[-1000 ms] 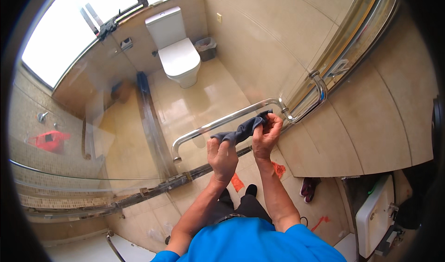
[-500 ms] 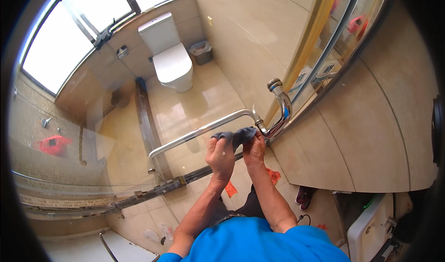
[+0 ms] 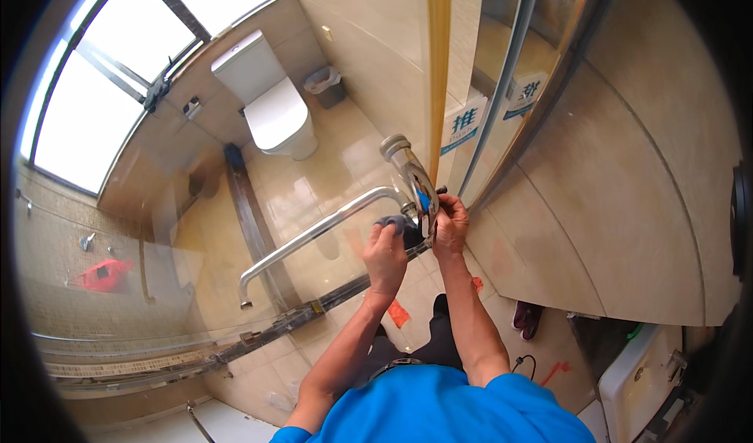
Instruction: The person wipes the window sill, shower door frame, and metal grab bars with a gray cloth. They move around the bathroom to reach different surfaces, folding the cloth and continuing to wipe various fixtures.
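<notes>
A bent chrome bar on the glass has a long horizontal arm (image 3: 314, 235) and a thick end piece (image 3: 401, 161) that rises toward me. My left hand (image 3: 383, 261) is closed on a bunched dark grey cloth (image 3: 392, 222), just left of the thick piece. Close against the right side of the same piece, my right hand (image 3: 450, 230) has its fingers pinched together. A small dark bit shows at its fingertips, seemingly the cloth's other end. The stretch of cloth between the hands is partly hidden behind the chrome.
Beyond the glass stand a white toilet (image 3: 278, 118) and a grey bin (image 3: 324, 90). A yellow strip (image 3: 438, 67) edges the glass at right, near a sticker (image 3: 463, 127). Dark shoes (image 3: 527, 320) and a white washbasin (image 3: 639, 376) are at lower right. A dark threshold (image 3: 274, 317) crosses the floor.
My hands have moved apart, to either side of the thick chrome piece; before, both held the cloth close together below it. The view has shifted, bringing the bar's end nearer the middle.
</notes>
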{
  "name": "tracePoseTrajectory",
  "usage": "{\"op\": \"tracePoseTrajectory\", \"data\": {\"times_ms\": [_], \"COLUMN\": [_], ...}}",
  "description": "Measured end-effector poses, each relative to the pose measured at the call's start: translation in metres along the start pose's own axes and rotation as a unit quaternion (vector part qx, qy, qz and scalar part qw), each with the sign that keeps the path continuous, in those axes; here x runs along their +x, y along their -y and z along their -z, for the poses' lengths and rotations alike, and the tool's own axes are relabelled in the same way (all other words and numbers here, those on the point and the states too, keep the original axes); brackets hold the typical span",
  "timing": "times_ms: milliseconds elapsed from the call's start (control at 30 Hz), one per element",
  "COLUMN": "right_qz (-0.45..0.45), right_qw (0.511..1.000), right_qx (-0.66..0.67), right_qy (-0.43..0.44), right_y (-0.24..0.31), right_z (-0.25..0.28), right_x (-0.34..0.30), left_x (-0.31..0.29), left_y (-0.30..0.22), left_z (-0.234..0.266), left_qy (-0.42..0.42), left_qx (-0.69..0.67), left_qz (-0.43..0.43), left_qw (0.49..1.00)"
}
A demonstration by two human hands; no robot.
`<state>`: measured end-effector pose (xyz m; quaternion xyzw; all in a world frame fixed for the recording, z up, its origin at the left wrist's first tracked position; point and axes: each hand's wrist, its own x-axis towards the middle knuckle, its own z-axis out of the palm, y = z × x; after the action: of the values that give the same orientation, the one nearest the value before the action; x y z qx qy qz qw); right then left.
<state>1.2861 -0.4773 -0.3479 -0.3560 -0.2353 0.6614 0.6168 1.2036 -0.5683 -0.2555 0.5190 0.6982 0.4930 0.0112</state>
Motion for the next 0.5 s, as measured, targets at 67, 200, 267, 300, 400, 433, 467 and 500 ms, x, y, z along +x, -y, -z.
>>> {"op": "tracePoseTrajectory", "data": {"times_ms": [67,200,267,300,400,433,467,500], "right_qz": [0.019,-0.016,-0.043,-0.037,-0.006,0.001,0.015,0.029], "right_qw": [1.000,0.999,0.997,0.998,0.998,0.999,0.999,0.998], "right_qx": [-0.006,-0.015,0.018,0.028,0.052,0.047,0.010,-0.025], "right_qy": [-0.007,-0.031,-0.056,-0.053,-0.018,0.010,0.031,0.052], "right_y": [-0.013,-0.027,-0.024,-0.014,0.037,0.051,0.055,0.058], "right_z": [0.003,0.005,0.004,-0.006,-0.037,-0.041,-0.041,-0.042], "right_x": [-0.001,-0.016,-0.017,-0.021,-0.018,-0.014,-0.008,-0.005], "left_x": [-0.008,-0.022,-0.024,-0.026,-0.010,-0.008,-0.008,-0.011], "left_y": [0.012,0.029,0.035,0.036,0.010,0.005,0.004,0.009], "left_z": [-0.008,-0.021,-0.026,-0.022,-0.014,-0.015,-0.018,-0.020], "left_qy": [-0.003,0.024,0.023,0.017,-0.006,-0.003,-0.008,-0.008], "left_qx": [0.021,0.026,0.021,0.028,-0.029,-0.039,-0.041,-0.051], "left_qz": [-0.007,0.067,0.084,0.098,0.114,0.118,0.115,0.136], "left_qw": [1.000,0.997,0.996,0.995,0.993,0.992,0.992,0.989]}}
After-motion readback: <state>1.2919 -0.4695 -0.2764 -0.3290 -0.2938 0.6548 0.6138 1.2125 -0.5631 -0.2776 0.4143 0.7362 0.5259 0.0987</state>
